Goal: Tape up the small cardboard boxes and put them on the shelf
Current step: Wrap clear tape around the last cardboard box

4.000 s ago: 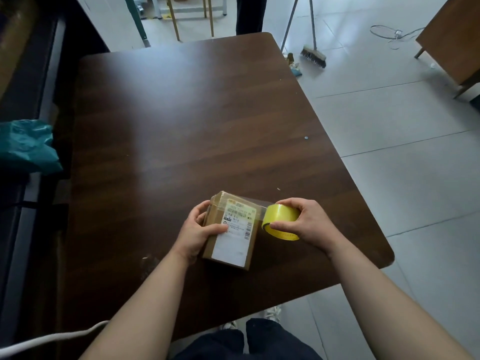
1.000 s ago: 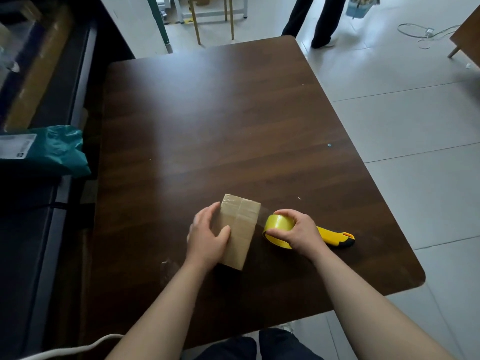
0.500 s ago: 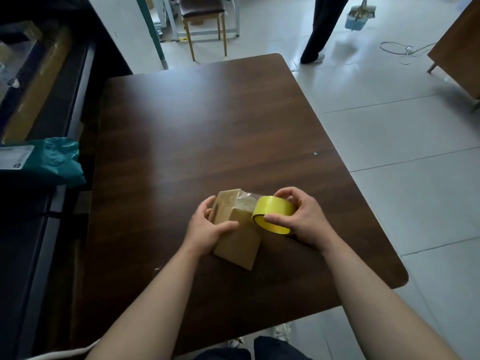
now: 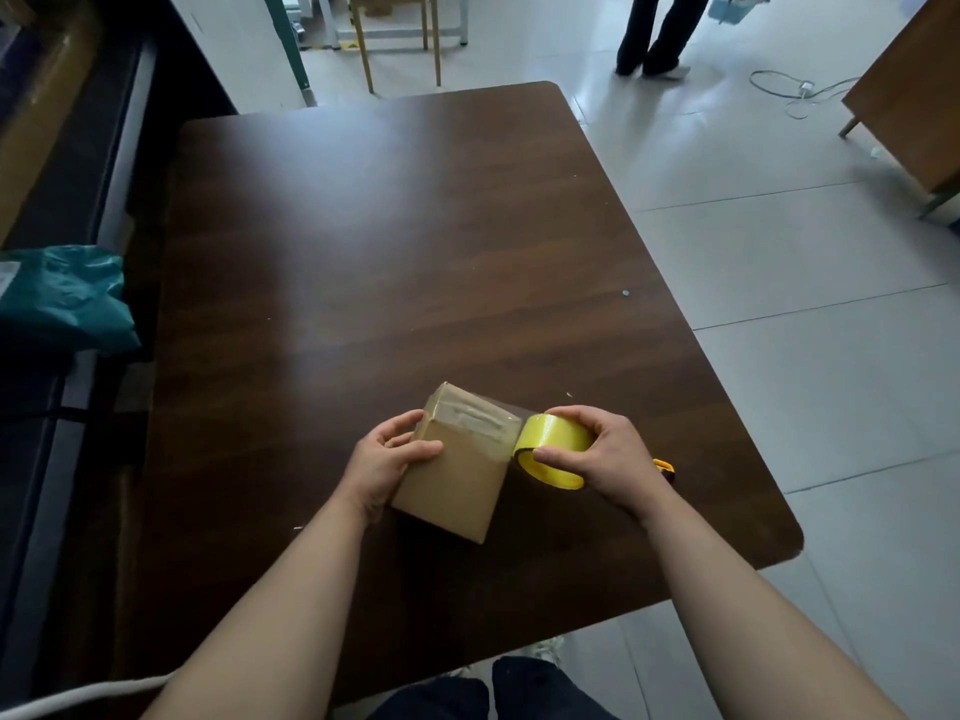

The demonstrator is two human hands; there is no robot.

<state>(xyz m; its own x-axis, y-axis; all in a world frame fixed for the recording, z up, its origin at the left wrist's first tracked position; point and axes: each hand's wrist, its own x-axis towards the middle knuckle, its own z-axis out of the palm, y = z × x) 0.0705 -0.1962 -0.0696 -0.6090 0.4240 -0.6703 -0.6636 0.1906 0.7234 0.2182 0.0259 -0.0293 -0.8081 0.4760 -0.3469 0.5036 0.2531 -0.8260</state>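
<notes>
Left-hand fingers [image 4: 397,427] grip a plain brown box [image 4: 457,483], glossy tape [image 4: 475,420] across top.

PACKING WORKROOM: Near the front edge of a dark wood table [image 4: 415,252], a small cardboard box [image 4: 457,480] is wrapped from a roll of yellow tape [image 4: 553,433], the signs of parcel work. Dark shelving [image 4: 111,163] runs along the table's left edge, carrying a teal plastic mailing bag [image 4: 62,298] and brown cardboard [image 4: 36,111]. The floor [image 4: 779,252] is pale grey tile. A loose white cable [image 4: 800,93] lies on it beyond the table's far right corner, beside a second wooden table [image 4: 914,96]. A stool [image 4: 400,44] stands past the far edge, near a standing person's dark-trousered legs [image 4: 654,33].
</notes>
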